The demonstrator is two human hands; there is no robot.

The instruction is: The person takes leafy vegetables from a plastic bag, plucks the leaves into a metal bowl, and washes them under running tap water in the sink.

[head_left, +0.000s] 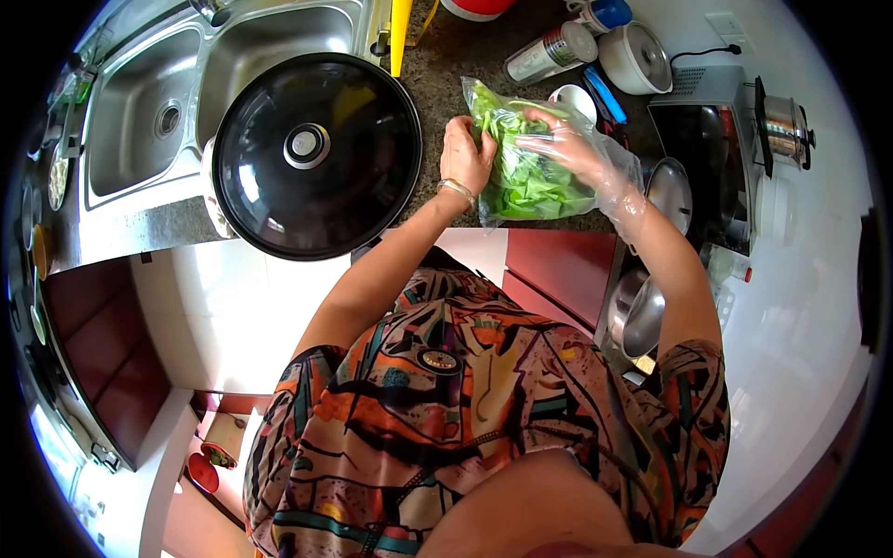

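Counter (446,84), dark stone, runs across 12 o'clock. Sink (139,121), steel, double, at 10 o'clock. Pan (316,153), black glass lid on, at 11 o'clock, overhangs counter edge beside sink. Bag (530,158), clear plastic, full of green leaves, on counter at 1 o'clock, between both hands. Left hand (465,153) at bag's 9 o'clock side, fingers pinching plastic. Right hand (567,144) inside bag, film over wrist, fingers curled on greens. Can (549,54) lying at 12 o'clock, behind bag.
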